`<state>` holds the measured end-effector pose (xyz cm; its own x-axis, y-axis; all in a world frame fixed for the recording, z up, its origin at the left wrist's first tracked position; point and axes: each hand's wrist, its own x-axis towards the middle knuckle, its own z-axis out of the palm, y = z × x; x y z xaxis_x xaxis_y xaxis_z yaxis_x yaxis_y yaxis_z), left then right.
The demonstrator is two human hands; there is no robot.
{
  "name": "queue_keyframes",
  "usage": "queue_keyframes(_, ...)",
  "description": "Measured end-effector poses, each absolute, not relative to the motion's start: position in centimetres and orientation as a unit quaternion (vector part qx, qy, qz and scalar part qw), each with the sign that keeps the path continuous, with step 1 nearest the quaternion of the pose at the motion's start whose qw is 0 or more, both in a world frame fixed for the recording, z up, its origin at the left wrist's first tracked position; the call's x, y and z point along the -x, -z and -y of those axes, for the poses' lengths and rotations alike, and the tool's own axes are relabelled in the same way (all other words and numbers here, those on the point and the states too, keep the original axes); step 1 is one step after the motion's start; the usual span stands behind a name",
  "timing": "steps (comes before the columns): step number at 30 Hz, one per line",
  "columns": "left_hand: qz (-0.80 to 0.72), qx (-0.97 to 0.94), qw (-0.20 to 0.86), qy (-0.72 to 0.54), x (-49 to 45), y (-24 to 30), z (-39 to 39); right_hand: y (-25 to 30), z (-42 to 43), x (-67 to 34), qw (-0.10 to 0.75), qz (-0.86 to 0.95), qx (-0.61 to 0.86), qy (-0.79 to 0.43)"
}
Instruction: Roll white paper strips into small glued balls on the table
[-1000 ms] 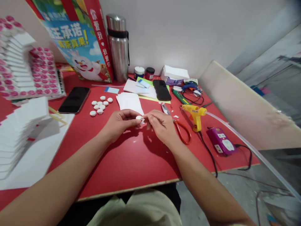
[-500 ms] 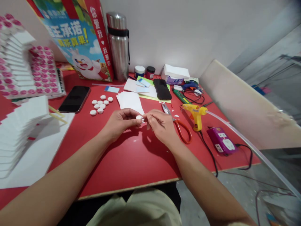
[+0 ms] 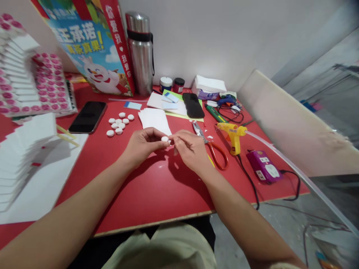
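Observation:
Between the thumb and fingers of my left hand (image 3: 144, 145) is a small round white piece (image 3: 165, 139), held just above the red table. My right hand (image 3: 189, 147) is closed in a pinch, its fingertips meeting the piece's right edge. What those fingers grip is too small or hidden to name. A thin yellow strip (image 3: 211, 161) shows beside the right wrist. Farther left lie several similar white round pieces (image 3: 118, 126) in a loose cluster. A stack of white cards (image 3: 154, 120) sits just beyond my hands. Pliers with red handles (image 3: 218, 157) lie right of my right hand.
A yellow glue gun (image 3: 234, 136) with a long clear stick stands at right, near a purple power socket (image 3: 263, 167). Two phones, a black one (image 3: 87, 117) at left and another (image 3: 193, 105) at back, lie flat. A steel flask (image 3: 140, 56) and fanned white structures (image 3: 25, 157) stand left.
Both hands keep almost the same pose around the white piece. The yellow strip by the right wrist now shows. The whole view has shifted slightly.

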<state>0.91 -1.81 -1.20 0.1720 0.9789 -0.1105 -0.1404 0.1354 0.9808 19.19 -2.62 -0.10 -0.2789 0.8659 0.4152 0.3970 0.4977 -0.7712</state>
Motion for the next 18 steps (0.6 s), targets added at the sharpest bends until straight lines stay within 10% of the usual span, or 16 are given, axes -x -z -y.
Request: queue_keyframes(18, -0.381, -0.417, 0.685, -0.461, -0.2, 2.1, 1.3, -0.2, 3.3, -19.0, 0.474, 0.750, 0.414, -0.204)
